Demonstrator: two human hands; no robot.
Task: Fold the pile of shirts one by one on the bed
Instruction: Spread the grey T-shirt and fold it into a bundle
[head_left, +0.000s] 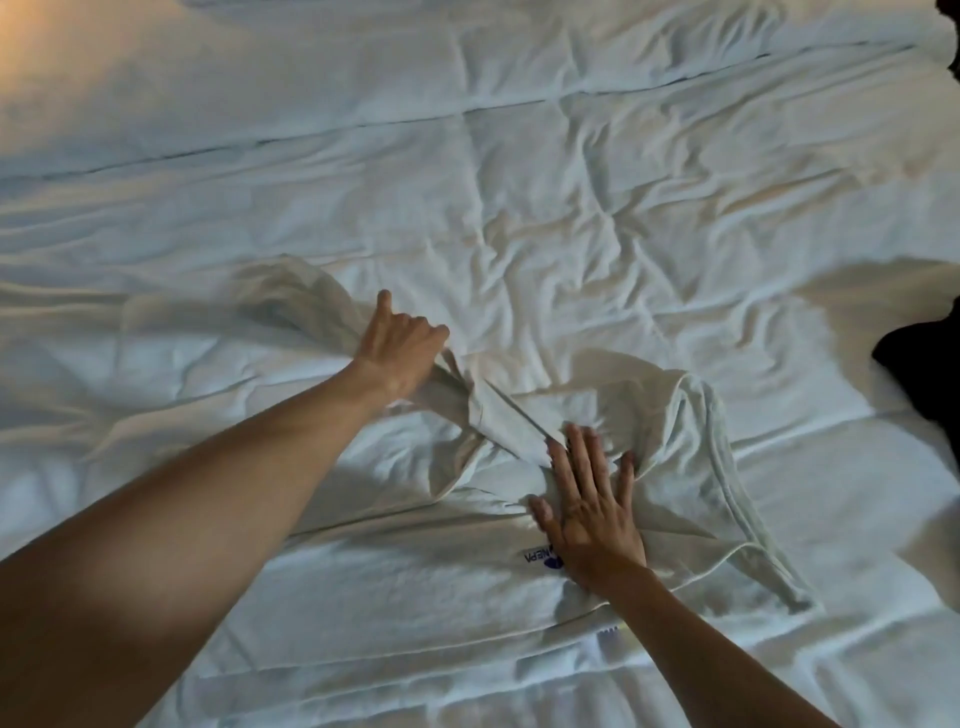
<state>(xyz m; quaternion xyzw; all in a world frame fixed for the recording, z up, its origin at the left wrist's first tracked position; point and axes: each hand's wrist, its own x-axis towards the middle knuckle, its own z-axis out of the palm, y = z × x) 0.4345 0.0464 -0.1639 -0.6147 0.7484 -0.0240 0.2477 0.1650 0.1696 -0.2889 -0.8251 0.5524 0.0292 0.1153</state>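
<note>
A white shirt (670, 447) with a small blue logo lies crumpled on the white bed (519, 182), near its front. My left hand (397, 345) grips a bunched part of the shirt at its upper left, with the fabric trailing blurred to the left. My right hand (589, 506) presses flat on the shirt's middle, fingers spread, partly covering the logo. A sleeve or hem edge runs down the shirt's right side.
The wrinkled white bedding spreads out on all sides of the shirt. A dark object (922, 358) sits at the bed's right edge. Warm light falls on the far left corner (31, 57).
</note>
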